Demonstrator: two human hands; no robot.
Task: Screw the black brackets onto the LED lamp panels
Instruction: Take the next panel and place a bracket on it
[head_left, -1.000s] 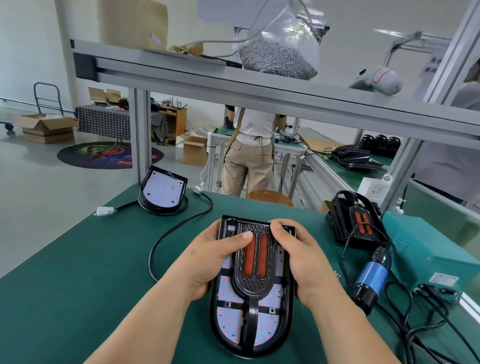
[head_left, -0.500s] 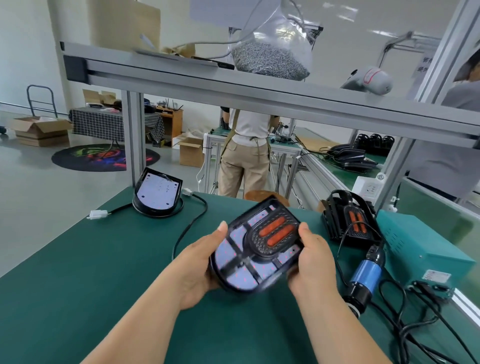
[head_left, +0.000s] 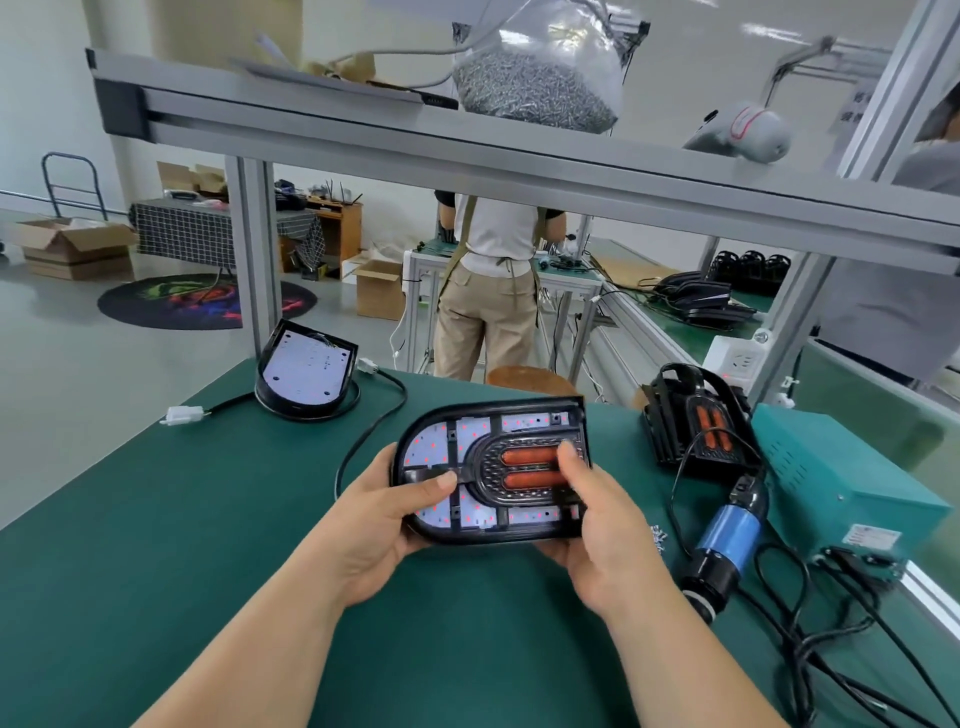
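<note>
Bare from forearms (head_left: 249, 649) to fingertips, left grip (head_left: 384, 519) and right grip (head_left: 608, 530) alike, with short plain thumbnails (head_left: 447, 480).

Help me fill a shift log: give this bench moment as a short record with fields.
held item: LED lamp panel with black bracket on it, rounded end to the left
left hand: grips the panel's rounded end, thumb on top
right hand: grips the square end, thumb on the bracket
electric screwdriver: lying on the green table at right, untouched
second panel: propped at the table's far left
</note>
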